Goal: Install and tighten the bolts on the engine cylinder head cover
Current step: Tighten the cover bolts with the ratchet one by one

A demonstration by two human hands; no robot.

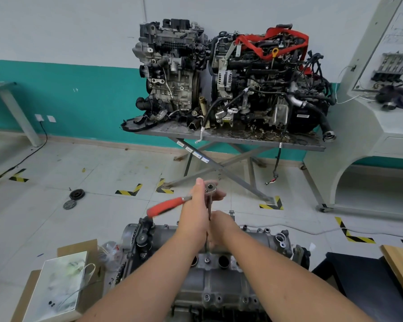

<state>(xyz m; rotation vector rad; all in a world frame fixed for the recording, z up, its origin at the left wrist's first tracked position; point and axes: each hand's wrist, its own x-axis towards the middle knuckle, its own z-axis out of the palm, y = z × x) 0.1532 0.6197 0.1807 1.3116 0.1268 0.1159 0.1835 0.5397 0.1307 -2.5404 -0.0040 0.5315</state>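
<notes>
Directly below both hands, the cylinder head cover (209, 282) takes a long extension (209, 212) standing nearly upright on a bolt (206, 260). The left hand (197, 208) curls round the ratchet (211, 188) head on top, its red handle pointing left. The right hand (221, 225), lower and nearer the bolt, seems to pinch the shaft, though its fingers are mostly hidden.
</notes>
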